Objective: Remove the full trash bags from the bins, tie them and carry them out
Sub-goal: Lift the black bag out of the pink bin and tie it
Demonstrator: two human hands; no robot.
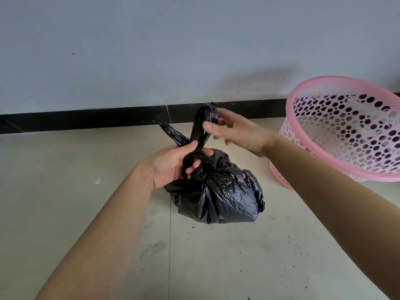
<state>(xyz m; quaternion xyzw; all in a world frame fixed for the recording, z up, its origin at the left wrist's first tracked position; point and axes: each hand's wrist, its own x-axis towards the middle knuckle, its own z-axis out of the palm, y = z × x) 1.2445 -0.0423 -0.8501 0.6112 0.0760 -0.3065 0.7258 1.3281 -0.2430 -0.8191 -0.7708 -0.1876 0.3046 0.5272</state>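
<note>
A full black trash bag [223, 198] sits on the floor in the middle of the view, with its neck gathered above it. Two twisted ends of the bag cross over each other above the neck. My left hand [173, 165] grips the crossing of those ends. My right hand [236, 129] pinches the upper loop of one end, raised toward the wall. The other loose end [171, 132] sticks out to the left behind my left hand. The pink perforated bin [346, 131] stands to the right with no bag in it.
A grey wall with a black skirting board [86, 120] runs across just behind the bag. The tiled floor [216, 256] carries scattered dirt specks and a small white scrap [98, 181] on the left.
</note>
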